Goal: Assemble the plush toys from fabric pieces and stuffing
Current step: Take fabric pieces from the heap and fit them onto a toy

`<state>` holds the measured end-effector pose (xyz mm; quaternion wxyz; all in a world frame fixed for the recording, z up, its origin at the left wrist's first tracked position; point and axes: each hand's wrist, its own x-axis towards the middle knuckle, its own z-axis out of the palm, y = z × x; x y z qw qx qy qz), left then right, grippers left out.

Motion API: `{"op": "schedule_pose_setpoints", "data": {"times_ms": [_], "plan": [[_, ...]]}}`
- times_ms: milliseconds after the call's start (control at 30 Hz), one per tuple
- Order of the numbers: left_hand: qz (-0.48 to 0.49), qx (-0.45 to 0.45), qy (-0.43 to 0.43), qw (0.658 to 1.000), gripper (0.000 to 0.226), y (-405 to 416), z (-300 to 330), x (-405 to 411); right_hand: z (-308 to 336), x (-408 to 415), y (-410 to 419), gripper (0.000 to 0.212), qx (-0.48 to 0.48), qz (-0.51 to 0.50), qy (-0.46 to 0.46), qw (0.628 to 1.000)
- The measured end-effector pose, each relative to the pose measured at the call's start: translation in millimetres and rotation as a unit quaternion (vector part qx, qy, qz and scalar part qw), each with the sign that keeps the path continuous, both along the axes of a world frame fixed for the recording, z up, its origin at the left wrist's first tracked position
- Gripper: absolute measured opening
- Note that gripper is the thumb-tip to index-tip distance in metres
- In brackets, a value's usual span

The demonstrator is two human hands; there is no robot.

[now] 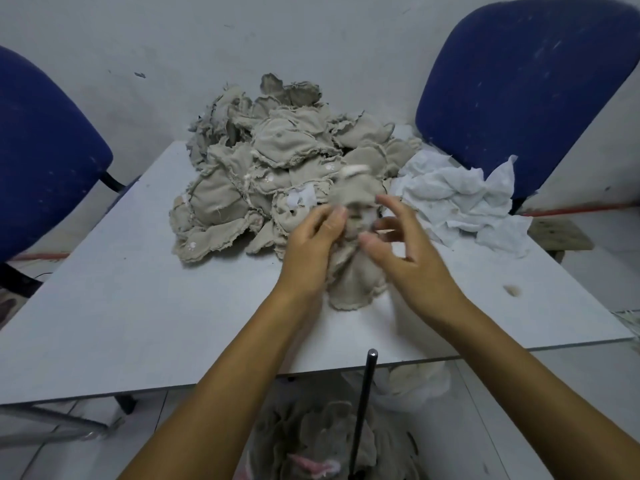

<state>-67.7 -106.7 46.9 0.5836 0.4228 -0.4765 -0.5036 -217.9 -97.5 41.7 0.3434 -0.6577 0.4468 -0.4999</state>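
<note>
Starting at the left edge, a blue chair (41, 150) is seen beside a pale grey table (138, 323). Further in, a large heap of beige fabric pieces (263, 168) with frayed edges is piled on the far half of the table, reaching back to the wall. Just in front of the heap's near right side, one beige fabric piece (353, 275) is held up between both hands, its lower hem resting on or just above the tabletop; which cannot be told.

The left hand (308, 251) is curled around the piece's left side, thumb and fingers pinching the cloth near its top. The right hand (401, 244) is blurred by motion; its fingers are spread and loosely bent, the thumb tip appears pressed against the cloth, but a firm pinch cannot be confirmed. A white patch shows in the piece between the hands, too blurred to identify.

To the right, crumpled white material (460, 199) lies on the table, touching the heap, and a second blue chair (519, 98) stands behind it. A dark rod (362, 410) rises at the near edge, with more beige plush (329, 441) below table level.

As a judgement, the piece is being opened or turned. The frayed seams could be torn if pulled too hard, and the piece could be dropped into the heap, since only the left hand's hold looks secure.
</note>
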Motion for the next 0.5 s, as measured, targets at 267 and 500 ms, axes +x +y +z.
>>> {"op": "schedule_pose_setpoints", "data": {"times_ms": [267,500], "plan": [[-0.018,0.005,-0.113,0.993,0.033,1.3,0.6,3.7,-4.8,-8.3,-7.0,0.042,0.086,0.005,-0.15,0.985],[0.054,0.007,-0.069,0.996,0.018,-1.5,-4.2,1.4,-12.7,-8.4,3.1,0.07,-0.175,-0.161,0.17,0.956]]}}
